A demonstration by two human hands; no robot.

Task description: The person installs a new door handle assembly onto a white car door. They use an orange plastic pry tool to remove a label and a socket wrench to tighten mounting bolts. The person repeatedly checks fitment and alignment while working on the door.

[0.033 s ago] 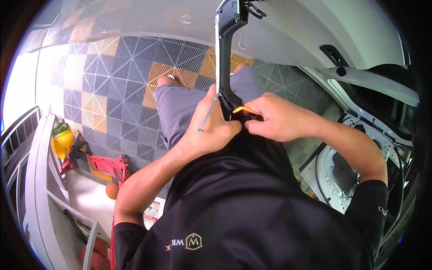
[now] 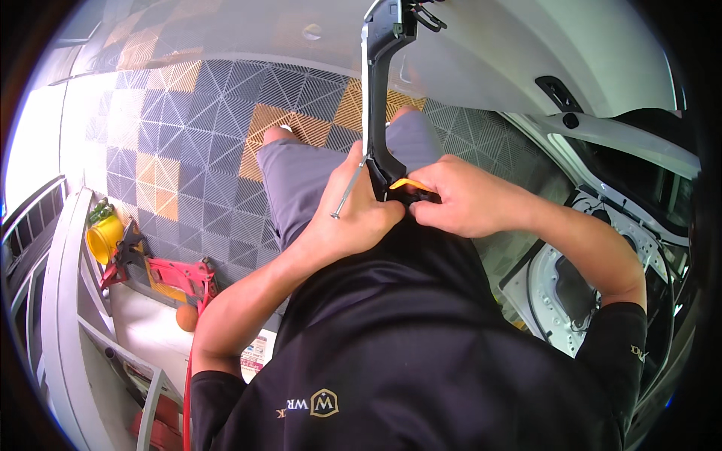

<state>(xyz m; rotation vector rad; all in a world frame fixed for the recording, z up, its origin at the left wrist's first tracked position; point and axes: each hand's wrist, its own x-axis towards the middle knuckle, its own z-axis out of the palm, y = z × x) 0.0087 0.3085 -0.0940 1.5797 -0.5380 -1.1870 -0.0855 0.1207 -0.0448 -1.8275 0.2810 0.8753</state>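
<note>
A long, narrow trim piece point(image 2: 385, 98), black inside with a white edge, runs from the top of the view down to my waist. My left hand point(image 2: 353, 210) is closed round its near end. A thin metal rod with a small flat head point(image 2: 348, 189) sticks out between the trim and the back of that hand. My right hand point(image 2: 470, 197) is closed at the same end, its thumb and forefinger bent over a thin yellow-orange strip point(image 2: 408, 183). I cannot tell whether the strip is a tool or a part. My fingers hide the black end between both hands.
White car panels point(image 2: 496, 68) stand ahead and to the right. A stripped white door point(image 2: 556, 301) is at the right. At the left are a grey metal frame point(image 2: 68, 286), a red metal stand point(image 2: 180, 276) and a yellow pot point(image 2: 104, 239). The floor point(image 2: 203, 135) has grey and orange tiles.
</note>
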